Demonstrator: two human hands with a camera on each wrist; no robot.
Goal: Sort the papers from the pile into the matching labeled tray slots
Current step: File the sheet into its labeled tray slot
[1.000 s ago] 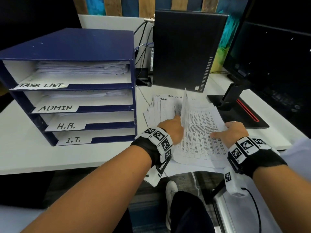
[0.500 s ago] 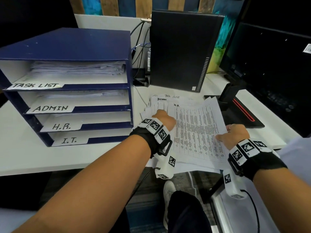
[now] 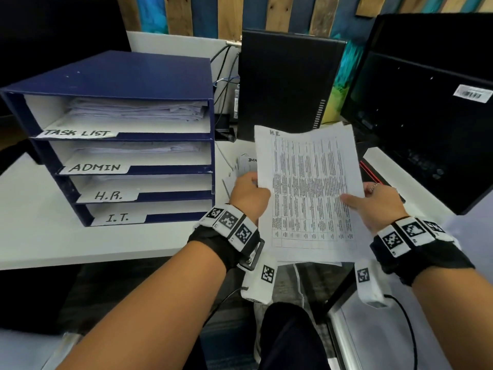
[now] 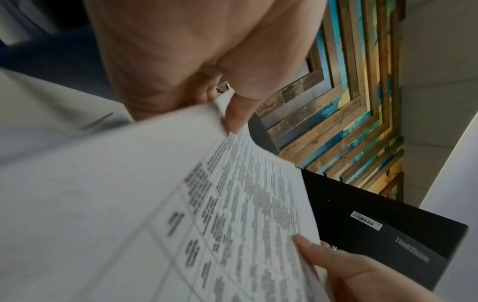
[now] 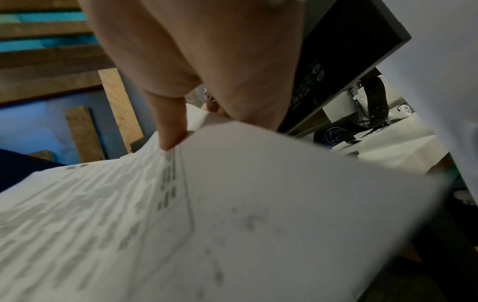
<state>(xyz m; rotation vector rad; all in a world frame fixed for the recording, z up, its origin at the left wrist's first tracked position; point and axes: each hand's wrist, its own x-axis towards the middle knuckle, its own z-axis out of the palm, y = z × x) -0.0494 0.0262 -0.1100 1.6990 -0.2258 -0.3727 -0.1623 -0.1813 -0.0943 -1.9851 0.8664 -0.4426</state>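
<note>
Both hands hold up a printed sheet marked H.R. above the desk, tilted towards me. My left hand pinches its left edge, thumb on top, as the left wrist view shows on the sheet. My right hand pinches the right edge, thumb on the print of the sheet. Under it lies the paper pile, mostly hidden. The blue tray rack stands at the left with slots labelled TASK LIST, ADMIN, H.R. and I.T..
A black computer case stands behind the pile, with cables beside it. A black monitor on its stand fills the right. The white desk's front edge runs below the rack. My legs are under the desk.
The hands gathered the top sheet flat on the pile, then lifted it off the desk and raised it towards me. Both hands now pinch its side edges.
</note>
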